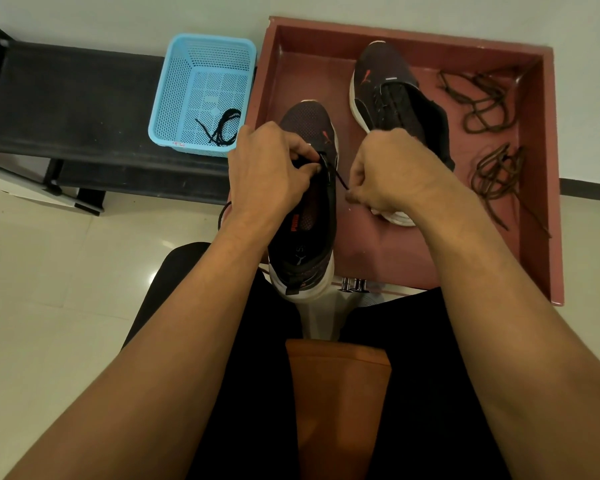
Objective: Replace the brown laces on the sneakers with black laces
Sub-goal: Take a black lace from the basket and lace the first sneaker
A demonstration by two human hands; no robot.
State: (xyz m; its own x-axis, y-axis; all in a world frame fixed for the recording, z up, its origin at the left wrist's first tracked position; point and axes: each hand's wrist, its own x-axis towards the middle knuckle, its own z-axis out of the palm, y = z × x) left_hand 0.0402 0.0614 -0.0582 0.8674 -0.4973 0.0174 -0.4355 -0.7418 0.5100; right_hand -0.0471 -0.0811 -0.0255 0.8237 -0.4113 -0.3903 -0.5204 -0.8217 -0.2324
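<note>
Soft, even indoor light of moderate brightness, with the red tray (546,150) as landmark. Inside the tray shadows are faint and diffuse, deepest along its far wall. Left of the tray the glossy floor (66,271) carries pale glare patches; the black bench (66,98) there shows little detail. Wide-angle distortion bows the tray's edges — straight lines lean outward toward the corners. Overall rendering is slightly soft.

Head view: worn on the person's head, facing forward and steeply down.
Nearness: close above the work (wide-angle, so edges bend).
Span: lap (413,375) at the bottom, red tray (409,43) and blue basket (174,98) at the top.
Count: one view.
</note>
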